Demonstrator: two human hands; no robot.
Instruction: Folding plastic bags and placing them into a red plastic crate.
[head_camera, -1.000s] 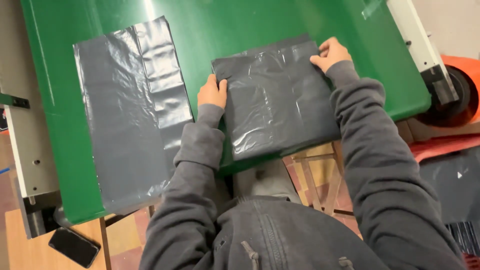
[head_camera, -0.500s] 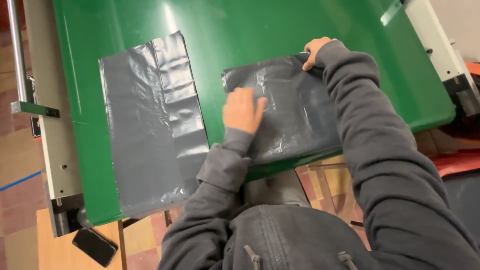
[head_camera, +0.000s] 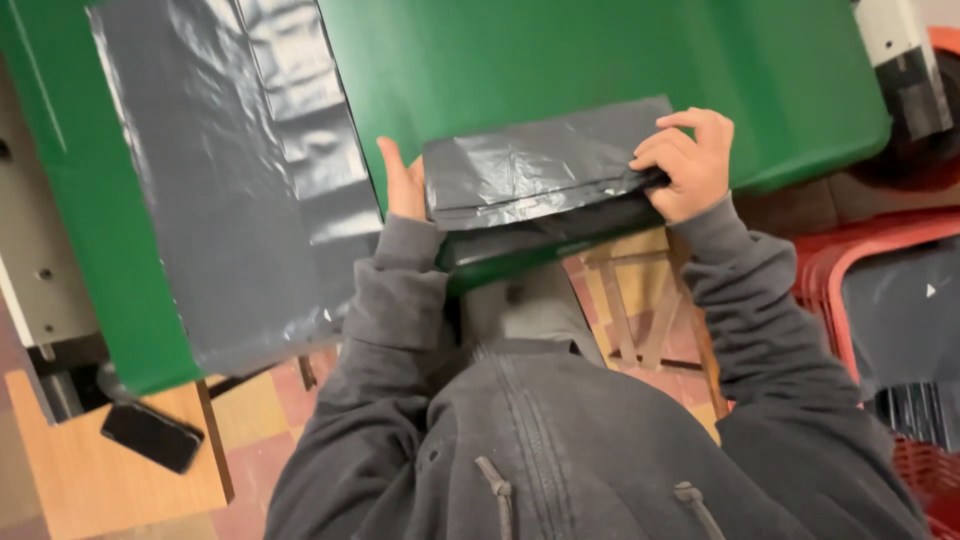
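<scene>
A folded stack of dark grey plastic bags (head_camera: 540, 175) lies at the near edge of the green table (head_camera: 600, 60). My left hand (head_camera: 403, 183) presses flat against the stack's left edge. My right hand (head_camera: 688, 160) pinches the stack's right end, with the fingers curled over its top fold. A second dark grey plastic bag (head_camera: 230, 180) lies spread flat on the table to the left, its lower end hanging over the table edge. Grey hooded sleeves cover both of my arms.
A black phone (head_camera: 152, 436) rests on a wooden surface at the lower left. A red crate (head_camera: 900, 300) with dark bags inside stands at the right. A grey metal machine frame (head_camera: 35, 290) runs along the table's left side.
The bag under my hands has been folded into a narrower stack. My left hand went from its top to its left edge. My right hand now grips the right end.
</scene>
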